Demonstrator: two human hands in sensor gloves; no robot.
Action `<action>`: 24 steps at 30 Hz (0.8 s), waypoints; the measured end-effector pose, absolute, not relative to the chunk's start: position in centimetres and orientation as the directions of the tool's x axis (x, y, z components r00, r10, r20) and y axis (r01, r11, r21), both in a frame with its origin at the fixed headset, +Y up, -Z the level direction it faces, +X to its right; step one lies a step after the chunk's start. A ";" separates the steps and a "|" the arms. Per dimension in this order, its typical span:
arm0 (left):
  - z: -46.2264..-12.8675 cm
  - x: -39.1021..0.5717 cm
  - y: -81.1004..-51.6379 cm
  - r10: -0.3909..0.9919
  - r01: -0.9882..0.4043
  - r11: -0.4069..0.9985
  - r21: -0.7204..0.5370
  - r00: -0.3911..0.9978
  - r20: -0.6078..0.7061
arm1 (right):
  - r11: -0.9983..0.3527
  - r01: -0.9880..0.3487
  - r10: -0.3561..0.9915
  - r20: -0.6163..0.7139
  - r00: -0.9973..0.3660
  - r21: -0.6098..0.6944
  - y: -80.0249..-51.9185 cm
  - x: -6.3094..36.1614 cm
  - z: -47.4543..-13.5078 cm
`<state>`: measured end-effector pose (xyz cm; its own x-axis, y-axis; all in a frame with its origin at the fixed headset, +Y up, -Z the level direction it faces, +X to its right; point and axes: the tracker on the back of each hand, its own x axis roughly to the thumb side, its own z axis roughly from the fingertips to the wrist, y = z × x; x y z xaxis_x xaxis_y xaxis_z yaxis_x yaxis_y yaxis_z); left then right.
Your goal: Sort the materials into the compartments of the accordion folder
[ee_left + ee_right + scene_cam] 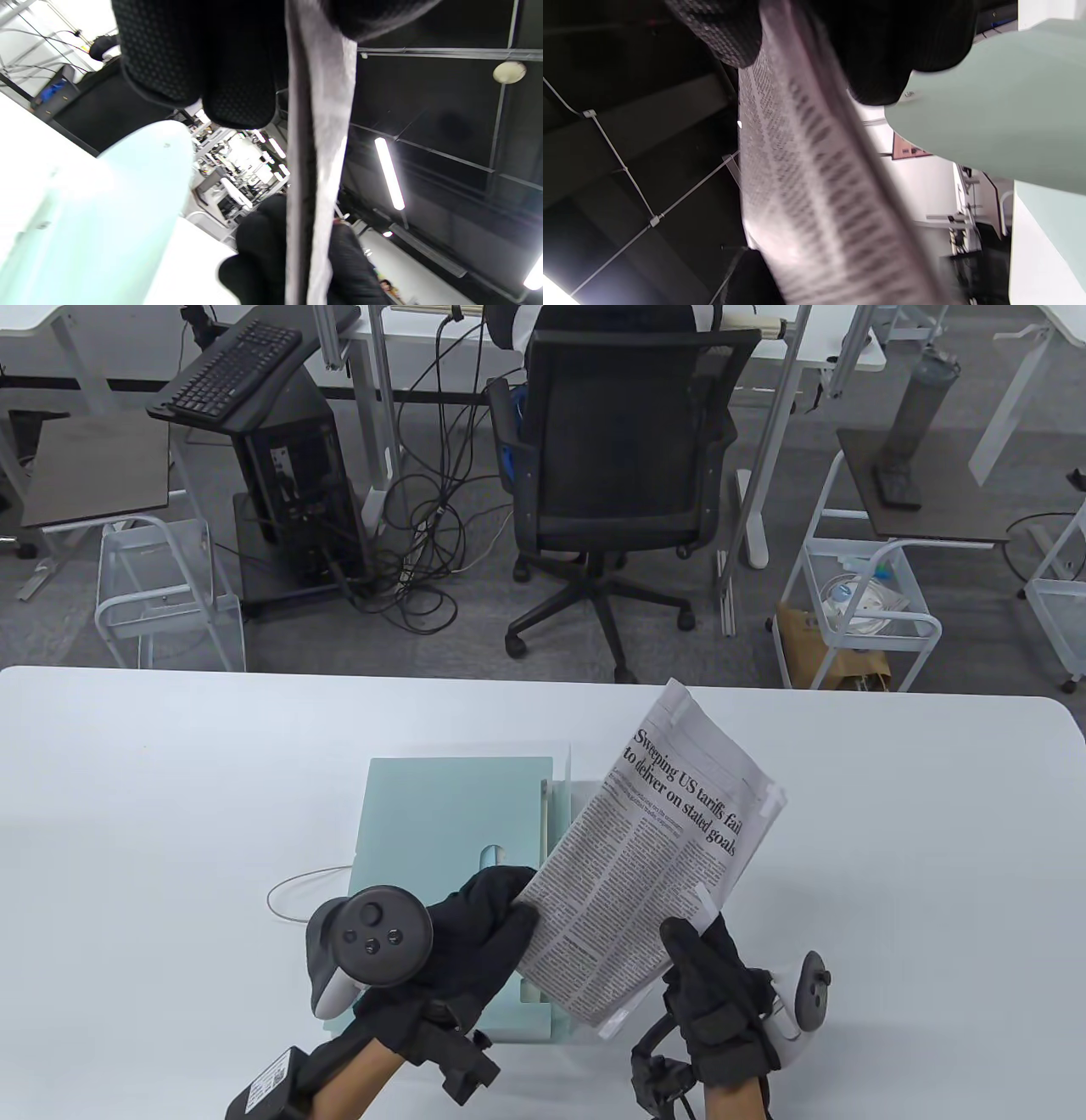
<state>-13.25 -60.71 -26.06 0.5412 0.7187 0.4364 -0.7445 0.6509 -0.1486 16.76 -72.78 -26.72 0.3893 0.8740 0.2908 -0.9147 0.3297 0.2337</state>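
Note:
A folded newspaper page (653, 857) with a bold tariff headline is held tilted above the table, over the right side of a pale green accordion folder (441, 814) that lies flat. My left hand (501, 912) grips the page's left edge, thumb and fingers closed over it. My right hand (691, 946) pinches the page's lower right edge. In the left wrist view the paper (320, 140) shows edge-on between my gloved fingers (237, 84), with the green folder (106, 212) below. The right wrist view shows the printed page (806, 182) close up and the folder (992, 110) beside it.
A thin white cord loop (293, 891) lies left of the folder on the white table (170, 780). Beyond the far table edge stand a black office chair (619, 475), a computer tower with a keyboard (233, 369) and wire carts (865, 602).

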 end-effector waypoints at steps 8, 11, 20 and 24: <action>-27.8 -14.9 -62.7 0.715 -0.690 0.689 -0.220 0.598 0.364 | 0.355 -0.925 0.859 0.342 0.381 0.138 -72.3 17.7 -26.4; -28.9 -15.6 -63.4 0.714 -0.688 0.695 -0.206 0.629 0.307 | 0.357 -0.926 0.860 0.344 0.377 0.123 -72.2 18.1 -26.4; -33.1 -15.3 -68.8 0.538 -0.494 0.804 -0.332 0.842 0.049 | 0.346 -0.932 0.873 0.327 0.361 0.105 -72.3 18.4 -26.4; -34.0 -13.5 -71.6 0.438 -0.380 0.806 -0.455 0.899 0.025 | 0.329 -0.939 0.882 0.324 0.343 0.097 -72.5 18.5 -26.4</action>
<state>-13.49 -71.59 -34.01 0.8987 0.4377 0.0252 -0.3796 0.8056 -0.4548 18.47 -72.49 -26.40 0.3426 0.8818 0.3241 -0.9392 0.3292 0.0971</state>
